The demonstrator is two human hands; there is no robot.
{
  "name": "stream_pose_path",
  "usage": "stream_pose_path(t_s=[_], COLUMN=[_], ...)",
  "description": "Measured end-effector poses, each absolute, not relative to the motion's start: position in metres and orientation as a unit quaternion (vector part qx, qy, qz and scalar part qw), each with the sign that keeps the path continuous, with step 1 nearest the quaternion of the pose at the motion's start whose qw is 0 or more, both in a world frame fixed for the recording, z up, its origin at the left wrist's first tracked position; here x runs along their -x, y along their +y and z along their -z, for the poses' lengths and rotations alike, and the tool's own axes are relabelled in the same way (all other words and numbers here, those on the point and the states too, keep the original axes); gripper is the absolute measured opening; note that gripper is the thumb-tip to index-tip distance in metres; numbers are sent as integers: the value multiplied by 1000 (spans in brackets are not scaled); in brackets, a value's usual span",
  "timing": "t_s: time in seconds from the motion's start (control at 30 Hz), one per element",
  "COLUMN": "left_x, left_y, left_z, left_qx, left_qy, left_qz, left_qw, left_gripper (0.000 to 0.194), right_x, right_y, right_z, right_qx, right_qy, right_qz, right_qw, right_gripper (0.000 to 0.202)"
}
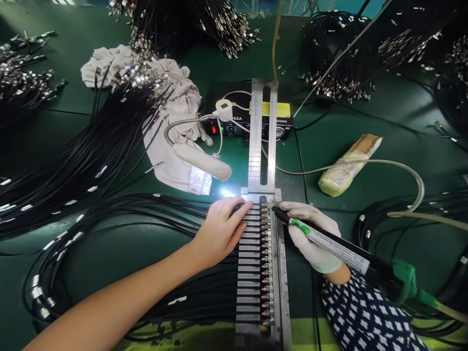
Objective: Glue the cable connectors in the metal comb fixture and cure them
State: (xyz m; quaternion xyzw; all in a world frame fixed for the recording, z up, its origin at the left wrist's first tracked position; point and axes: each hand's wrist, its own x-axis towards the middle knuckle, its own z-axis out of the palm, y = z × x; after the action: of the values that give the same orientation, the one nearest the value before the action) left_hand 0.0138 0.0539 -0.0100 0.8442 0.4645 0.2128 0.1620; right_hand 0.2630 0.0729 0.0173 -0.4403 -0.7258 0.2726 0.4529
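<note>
My left hand is bare, its fingers stretched out over the upper end of a slotted metal fixture. The fingertips rest on the topmost slots, near the cable ends. My right hand, in a white glove with some fingertips bare, is closed around a black pen-shaped dispenser with a white label and green stickers. Its tip points at the uppermost connectors; whether it touches them I cannot tell. Black cables enter the fixture from the left, with a column of small metal connectors along its right side.
A lamp on a bent neck lights the fixture's top. Behind stand a black control box and a second slotted metal piece. A white cloth, a wrapped block, a clear hose and cable bundles lie around.
</note>
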Motion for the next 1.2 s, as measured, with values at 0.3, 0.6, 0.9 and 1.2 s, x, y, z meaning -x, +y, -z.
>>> stream_pose_path(t_s=[0.3, 0.6, 0.9, 1.2], left_x=[-14, -15, -14, -14], left_y=[54, 54, 54, 54], left_z=[10, 9, 9, 9], left_qx=[-847, -844, -847, -849], left_qy=[464, 468, 463, 459], left_qz=[-212, -208, -213, -214], left_qw=[151, 158, 153, 151], left_gripper=[48, 47, 47, 46], right_x=[-266, -265, -265, -265], right_y=[72, 72, 71, 72], right_z=[-16, -13, -15, -12], right_qx=[434, 427, 434, 429], right_qy=[-730, -714, -711, -709], right_qz=[-273, -294, -291, -296], right_qw=[453, 471, 471, 474], right_gripper=[15, 17, 12, 18])
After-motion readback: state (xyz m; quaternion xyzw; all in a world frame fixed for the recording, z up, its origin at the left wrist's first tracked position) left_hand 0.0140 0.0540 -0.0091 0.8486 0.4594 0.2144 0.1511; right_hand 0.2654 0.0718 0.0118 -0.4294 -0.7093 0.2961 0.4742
